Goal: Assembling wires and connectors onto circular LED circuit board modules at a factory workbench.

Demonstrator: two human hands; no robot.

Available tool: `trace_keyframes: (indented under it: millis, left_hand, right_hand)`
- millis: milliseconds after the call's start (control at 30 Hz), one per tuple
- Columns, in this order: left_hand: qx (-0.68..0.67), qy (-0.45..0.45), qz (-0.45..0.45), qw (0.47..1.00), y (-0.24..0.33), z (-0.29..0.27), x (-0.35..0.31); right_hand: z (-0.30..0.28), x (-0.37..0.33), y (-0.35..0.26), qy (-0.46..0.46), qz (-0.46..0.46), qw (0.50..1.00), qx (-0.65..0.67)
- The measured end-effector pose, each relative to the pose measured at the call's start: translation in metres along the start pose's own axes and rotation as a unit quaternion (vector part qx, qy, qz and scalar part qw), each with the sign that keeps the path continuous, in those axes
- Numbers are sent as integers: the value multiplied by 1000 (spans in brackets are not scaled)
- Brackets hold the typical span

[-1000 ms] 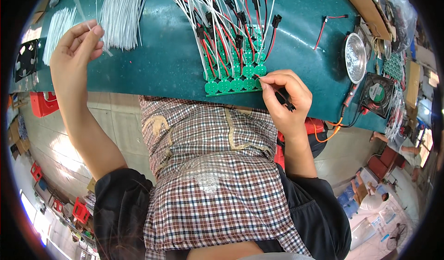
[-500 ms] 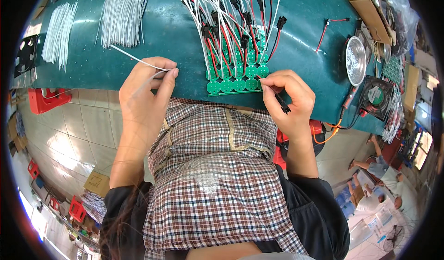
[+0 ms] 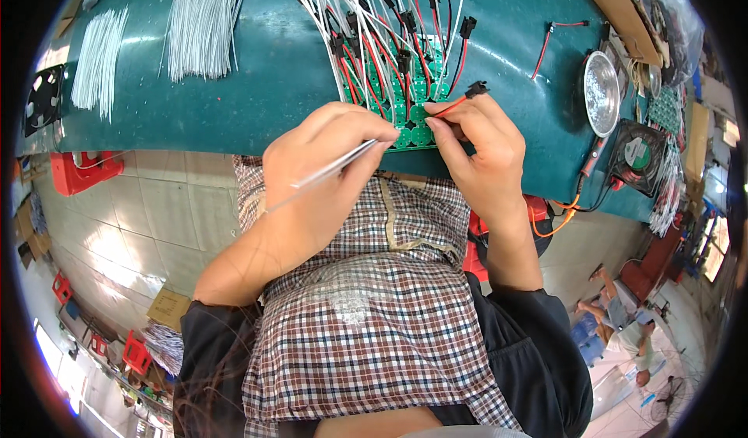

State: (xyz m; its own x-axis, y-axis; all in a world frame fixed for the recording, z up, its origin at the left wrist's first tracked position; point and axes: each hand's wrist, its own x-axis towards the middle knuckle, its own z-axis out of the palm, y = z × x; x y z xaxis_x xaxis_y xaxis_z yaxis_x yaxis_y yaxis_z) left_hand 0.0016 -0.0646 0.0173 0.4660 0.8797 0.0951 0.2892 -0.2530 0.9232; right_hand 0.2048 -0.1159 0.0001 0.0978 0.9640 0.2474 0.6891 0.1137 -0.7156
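My left hand (image 3: 319, 169) is closed in a pinch on white wires (image 3: 343, 160), whose ends trail back over the hand. Its fingertips are at the near edge of a green panel of small round circuit boards (image 3: 421, 136). My right hand (image 3: 489, 146) pinches a red-and-black cable (image 3: 450, 109) with a black plug connector (image 3: 476, 89) just above the index finger. The right fingertips lie at the panel's right side; whether the cable end touches a board is hidden. Many similar connector cables and white wires rise from the panel's farther rows.
Bundles of white wires (image 3: 204, 29) lie at the far left. A loose connector cable (image 3: 543, 52), a metal dish (image 3: 600, 99), a soldering iron (image 3: 594, 158) and a small black fan (image 3: 635, 158) are on the right. A cardboard box (image 3: 623, 14) stands behind them.
My left hand has moved right to the panel with the white wires. My right hand has turned, so the connector that hung below its fingers now points up beyond them.
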Motion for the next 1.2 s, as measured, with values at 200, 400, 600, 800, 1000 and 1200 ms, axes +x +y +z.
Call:
trace_keyframes:
  millis: [200,400,600,800,1000,1200]
  left_hand:
    - [93,-13,49,994,-4,18,4]
    - [89,-2,59,994,-7,25,5]
    - [115,6,66,991,-9,29,6]
    - [109,43,85,989,-12,33,6]
    - [103,34,71,992,-10,34,6]
    - [120,30,82,989,-11,37,5]
  right_hand:
    - [0,-1,0,4,3,1000,-25]
    - [4,0,9,23,-40,999,-9]
    - [7,0,9,34,-39,998,20]
    - [4,0,7,30,-25,999,26]
    - [-14,3,4,64,-6,998,11]
    - [-34,9,19,128,-9,991,-34]
